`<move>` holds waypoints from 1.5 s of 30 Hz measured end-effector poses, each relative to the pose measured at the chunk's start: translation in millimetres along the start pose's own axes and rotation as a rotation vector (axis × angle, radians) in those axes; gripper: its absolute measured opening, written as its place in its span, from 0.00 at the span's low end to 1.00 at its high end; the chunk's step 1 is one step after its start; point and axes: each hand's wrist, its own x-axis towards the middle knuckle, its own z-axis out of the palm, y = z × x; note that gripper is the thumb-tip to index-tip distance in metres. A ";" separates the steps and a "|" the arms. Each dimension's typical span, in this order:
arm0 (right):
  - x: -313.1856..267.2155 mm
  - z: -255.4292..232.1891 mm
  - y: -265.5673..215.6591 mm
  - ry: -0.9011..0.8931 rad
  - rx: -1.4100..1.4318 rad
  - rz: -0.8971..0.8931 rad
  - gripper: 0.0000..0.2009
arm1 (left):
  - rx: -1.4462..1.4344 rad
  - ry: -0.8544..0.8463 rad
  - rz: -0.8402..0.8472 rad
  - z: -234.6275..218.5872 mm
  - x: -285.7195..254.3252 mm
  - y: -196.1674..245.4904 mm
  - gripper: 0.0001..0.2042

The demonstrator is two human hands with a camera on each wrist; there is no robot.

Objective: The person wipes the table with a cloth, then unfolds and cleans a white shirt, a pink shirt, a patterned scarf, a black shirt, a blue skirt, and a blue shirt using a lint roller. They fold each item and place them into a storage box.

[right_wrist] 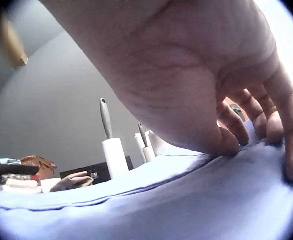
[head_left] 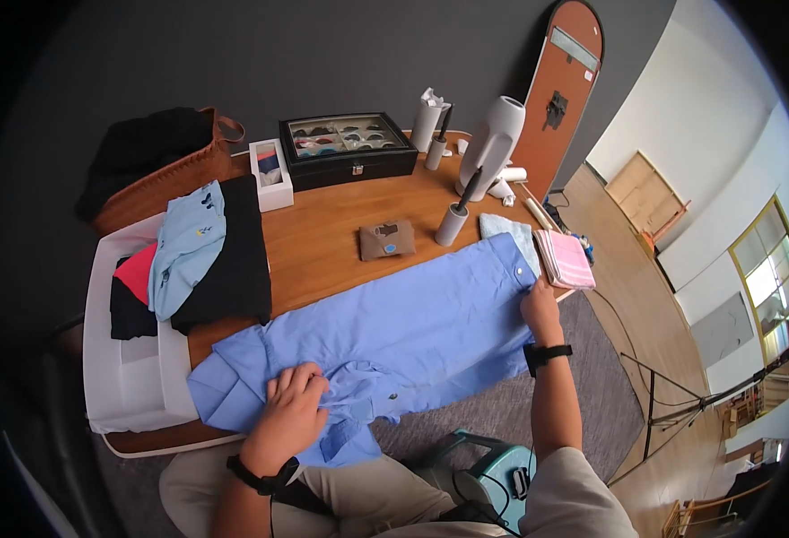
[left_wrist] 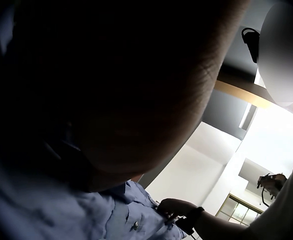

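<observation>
A blue shirt (head_left: 412, 314) lies lengthwise over the front of the wooden table, bunched towards the near edge and partly hanging over it. On its left part rests my left hand (head_left: 296, 408), fingers slightly bent on the cloth beside the wrinkled area. At the right end, my right hand (head_left: 540, 314) grips the shirt's edge near a small round button. The right wrist view shows the thumb and fingers of that hand (right_wrist: 246, 115) at the fabric (right_wrist: 151, 200), with cloth between them. In the left wrist view the hand is mostly dark, over the shirt (left_wrist: 121, 215).
A white bin (head_left: 134, 394) with folded clothes (head_left: 188, 242) stands at left. Behind are a brown basket (head_left: 161, 170) and a black glasses case (head_left: 349, 166). A brown pouch (head_left: 386, 240), lint rollers (head_left: 451, 224) and a pink towel (head_left: 563, 260) sit beyond the shirt.
</observation>
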 end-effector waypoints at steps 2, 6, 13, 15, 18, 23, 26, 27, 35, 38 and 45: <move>4.9 -4.0 4.9 0.023 0.033 0.021 0.20 | -0.023 0.004 -0.005 0.5 -0.5 -1.1 0.18; 34.8 -21.0 8.7 -0.149 -0.086 0.000 0.18 | -0.057 0.026 -0.014 2.5 -3.1 -2.0 0.17; 81.7 -93.5 -141.0 -0.018 0.499 -0.264 0.26 | -0.109 0.073 -0.002 3.1 -7.1 -1.7 0.17; 98.0 -105.2 -173.7 -0.147 0.732 -0.144 0.28 | -0.111 0.076 -0.004 3.1 -7.5 -1.2 0.17; 122.1 -94.0 -189.1 -0.209 0.914 -0.097 0.26 | -0.108 0.098 0.001 5.2 -8.1 -4.2 0.17; 117.7 -84.0 -195.6 -0.372 1.139 -0.082 0.10 | -0.131 0.135 0.002 7.2 -12.4 -7.3 0.18; 91.4 -84.8 -181.9 -0.521 1.230 -0.049 0.11 | -0.144 0.169 0.032 11.1 -13.5 -11.0 0.17; 82.4 -78.6 -173.6 -0.573 1.286 -0.045 0.11 | -0.138 0.173 0.039 12.0 -13.9 -11.7 0.17; -54.5 -75.3 -148.4 -0.800 1.727 -0.170 0.12 | -0.132 0.229 0.063 16.8 -16.8 -14.3 0.17; -97.6 -45.2 -144.1 -0.708 1.388 -0.059 0.11 | -0.110 0.214 0.070 15.1 -17.3 -13.7 0.17; -225.9 -75.0 -256.0 -0.356 0.785 -0.648 0.15 | -0.144 0.282 0.082 23.5 -10.3 -23.1 0.16</move>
